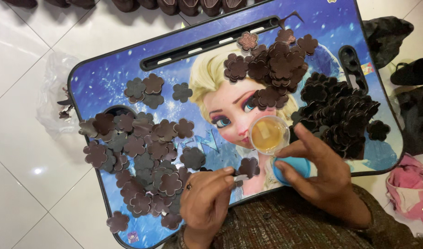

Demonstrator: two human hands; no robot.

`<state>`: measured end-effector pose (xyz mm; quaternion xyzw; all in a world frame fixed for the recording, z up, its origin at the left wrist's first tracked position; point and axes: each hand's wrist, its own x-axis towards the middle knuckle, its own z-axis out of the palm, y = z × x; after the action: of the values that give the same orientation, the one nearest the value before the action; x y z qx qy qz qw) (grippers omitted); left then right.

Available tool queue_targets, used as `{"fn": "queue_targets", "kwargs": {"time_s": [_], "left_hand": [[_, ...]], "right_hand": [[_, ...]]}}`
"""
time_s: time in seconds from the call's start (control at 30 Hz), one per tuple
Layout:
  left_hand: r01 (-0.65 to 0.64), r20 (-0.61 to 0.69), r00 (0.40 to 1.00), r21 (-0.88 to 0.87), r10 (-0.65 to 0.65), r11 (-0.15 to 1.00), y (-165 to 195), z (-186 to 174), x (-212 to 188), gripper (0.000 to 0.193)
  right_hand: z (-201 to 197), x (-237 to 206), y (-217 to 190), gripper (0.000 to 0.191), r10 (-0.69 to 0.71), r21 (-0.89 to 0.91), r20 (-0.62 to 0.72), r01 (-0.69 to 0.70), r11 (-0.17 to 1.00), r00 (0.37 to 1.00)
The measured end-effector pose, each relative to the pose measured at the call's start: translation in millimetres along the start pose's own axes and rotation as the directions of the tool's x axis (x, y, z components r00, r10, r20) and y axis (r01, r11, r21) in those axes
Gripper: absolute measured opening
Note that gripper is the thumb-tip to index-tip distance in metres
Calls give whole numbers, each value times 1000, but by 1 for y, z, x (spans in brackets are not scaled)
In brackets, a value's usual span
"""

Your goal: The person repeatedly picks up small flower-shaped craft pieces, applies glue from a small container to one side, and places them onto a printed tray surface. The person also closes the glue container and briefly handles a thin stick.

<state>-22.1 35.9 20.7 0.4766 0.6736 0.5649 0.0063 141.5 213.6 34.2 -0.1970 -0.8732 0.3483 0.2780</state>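
My right hand (320, 173) holds a small clear cup of amber liquid (268, 134) between thumb and fingers, with a blue lid (292, 167) tucked under the palm. My left hand (207, 198), a ring on one finger, pinches a small pale stick (241, 177). The stick's tip is at a brown flower-shaped cutout (249, 166) just below the cup. Both hands hover over the near edge of a blue lap table (105, 83) printed with a cartoon face.
Several loose brown and grey flower cutouts (142, 147) spread over the table's left half. A darker heap (336, 110) and a brown cluster (276, 64) lie at the right. A plastic bag (54, 97) lies on the white floor tiles at the left, pink cloth (407, 184) at the right.
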Motion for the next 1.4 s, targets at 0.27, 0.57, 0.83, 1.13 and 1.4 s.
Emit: {"fn": "queue_targets", "kwargs": {"time_s": [0.27,0.57,0.83,1.13,1.4], "left_hand": [[120,49,992,-81,-116,989,4,12,-10,26],[346,-34,934,-157,-355,925,13,20,-12,19],[553,41,810,-383,-585,740,17,29,-12,21],[602,89,762,-462,-641,651,16,28,-17,18],[612,42,721,-506,-692,608,5,30,-27,18]], "right_hand": [[4,0,-11,71,-134,152,74,122,981,988],[0,-16,-5,39,141,645,253,-276,713,957],[-3,-16,-5,28,132,627,294,-295,721,947],[-6,1,-16,27,46,97,45,-50,994,998],[-12,22,-5,37,-107,-324,86,129,937,991]]}}
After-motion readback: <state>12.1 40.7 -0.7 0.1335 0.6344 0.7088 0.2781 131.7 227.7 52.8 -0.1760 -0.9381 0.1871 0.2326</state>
